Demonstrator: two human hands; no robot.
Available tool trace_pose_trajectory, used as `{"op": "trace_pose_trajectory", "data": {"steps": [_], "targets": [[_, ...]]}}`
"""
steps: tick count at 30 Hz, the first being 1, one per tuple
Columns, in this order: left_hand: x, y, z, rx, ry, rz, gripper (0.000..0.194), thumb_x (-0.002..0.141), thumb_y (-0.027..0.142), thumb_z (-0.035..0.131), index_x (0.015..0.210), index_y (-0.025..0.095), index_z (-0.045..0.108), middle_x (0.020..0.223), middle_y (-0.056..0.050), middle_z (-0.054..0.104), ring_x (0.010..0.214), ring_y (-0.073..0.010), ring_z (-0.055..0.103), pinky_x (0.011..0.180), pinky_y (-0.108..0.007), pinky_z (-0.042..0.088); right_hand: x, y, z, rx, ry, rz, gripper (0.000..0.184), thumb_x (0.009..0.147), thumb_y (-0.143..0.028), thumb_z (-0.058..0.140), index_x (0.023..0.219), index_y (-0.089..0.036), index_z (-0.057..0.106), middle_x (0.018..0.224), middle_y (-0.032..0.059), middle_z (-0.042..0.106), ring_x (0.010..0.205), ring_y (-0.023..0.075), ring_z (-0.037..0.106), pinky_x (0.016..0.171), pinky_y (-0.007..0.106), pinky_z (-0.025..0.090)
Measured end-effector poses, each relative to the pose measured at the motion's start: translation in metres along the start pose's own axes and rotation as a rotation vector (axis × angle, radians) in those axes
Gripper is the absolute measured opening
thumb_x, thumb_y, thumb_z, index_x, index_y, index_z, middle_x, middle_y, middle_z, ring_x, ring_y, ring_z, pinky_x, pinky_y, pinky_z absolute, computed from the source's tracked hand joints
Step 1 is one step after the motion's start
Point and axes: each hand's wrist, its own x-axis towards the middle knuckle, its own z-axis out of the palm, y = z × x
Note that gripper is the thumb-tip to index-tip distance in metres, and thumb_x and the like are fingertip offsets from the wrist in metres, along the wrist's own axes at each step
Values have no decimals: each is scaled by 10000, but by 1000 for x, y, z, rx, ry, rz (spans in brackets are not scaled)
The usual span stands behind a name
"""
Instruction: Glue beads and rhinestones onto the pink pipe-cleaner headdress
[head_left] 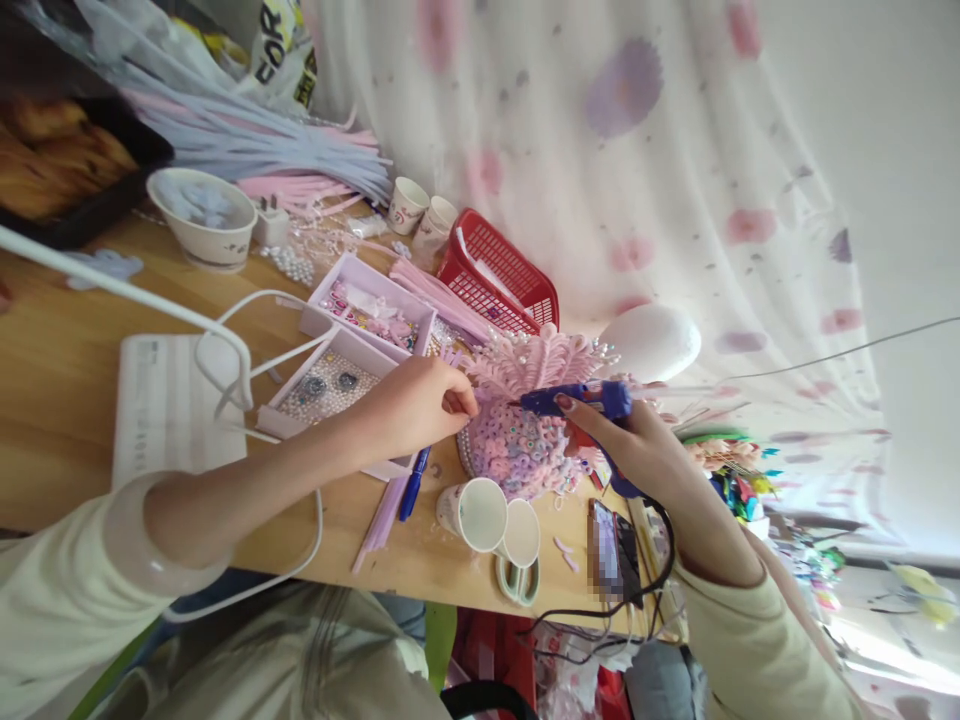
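A pink and lilac craft piece (517,440) covered in small rings and beads, with feathery pink tips on top, stands on the wooden table (67,400). My left hand (420,400) is closed in a pinch at the piece's left side, on something too small to make out. My right hand (645,450) grips a blue glue gun (577,398) whose nozzle points left at the piece near the left fingertips. The gun's black cord runs down past my right wrist.
Purple trays (352,330) of beads and gems sit left of the piece, beside a white power strip (169,400) with cables. Two tipped paper cups (491,515), scissors, a blue pen (412,485), a phone (611,550), a red basket (499,270), a white foam egg (652,340), a bowl (202,215) and pipe-cleaner bundles surround it.
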Motion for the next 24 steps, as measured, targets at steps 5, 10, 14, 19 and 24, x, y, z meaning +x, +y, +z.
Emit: {"op": "trace_pose_trajectory", "data": {"steps": [5,10,14,19,24], "targets": [[10,4,10,-121,21,-105,124,732,85,727,708,192,784,726,-6,784,709,-181,724,729,-267,536,-57,41,8,391,320,76,509,810,-688,716,668,-200,708,648,49,682,524,169,563,438,261,406],[29,-1,33,-226,50,-237,114,756,88,715,698,180,749,602,15,714,550,-154,654,595,-254,490,-119,77,46,729,533,322,514,771,-686,776,715,-176,738,690,90,713,407,121,456,324,243,311],[41,0,55,-253,158,-321,108,788,101,699,701,165,706,588,30,662,498,-117,588,538,-231,464,-142,98,73,872,623,410,500,745,-675,799,762,-179,731,652,83,702,378,125,444,304,243,326],[39,10,75,-312,324,-430,77,762,123,732,708,151,685,638,24,658,515,-105,566,538,-228,465,-148,127,90,904,589,397,499,805,-669,746,776,-171,736,708,99,721,393,141,471,323,264,357],[35,21,87,-358,431,-486,47,760,121,728,740,150,697,609,46,638,470,-70,486,483,-193,378,-152,152,100,876,641,309,440,784,-620,796,800,-184,739,710,99,733,490,207,594,373,279,416]]}}
